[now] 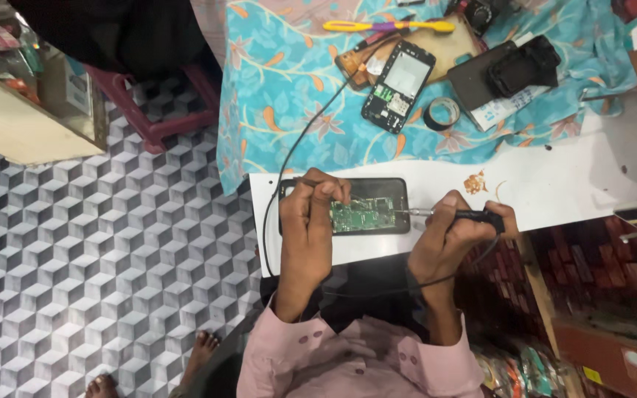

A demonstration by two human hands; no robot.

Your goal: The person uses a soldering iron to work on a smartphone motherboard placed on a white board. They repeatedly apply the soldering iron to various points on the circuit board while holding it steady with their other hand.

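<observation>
Opened phone (366,214) under left hand (311,221) – fingers clenched, right hand (451,228) grasping soldering iron (466,216).

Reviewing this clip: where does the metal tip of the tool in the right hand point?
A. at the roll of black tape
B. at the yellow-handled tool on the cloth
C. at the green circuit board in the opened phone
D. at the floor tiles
C: the right hand holds the soldering iron with its tip at the green circuit board of the opened phone, steadied by the left hand.

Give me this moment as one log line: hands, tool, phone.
left hand: pressing on opened phone | right hand: grip on soldering iron, tip at circuit board | surface: white table
</observation>
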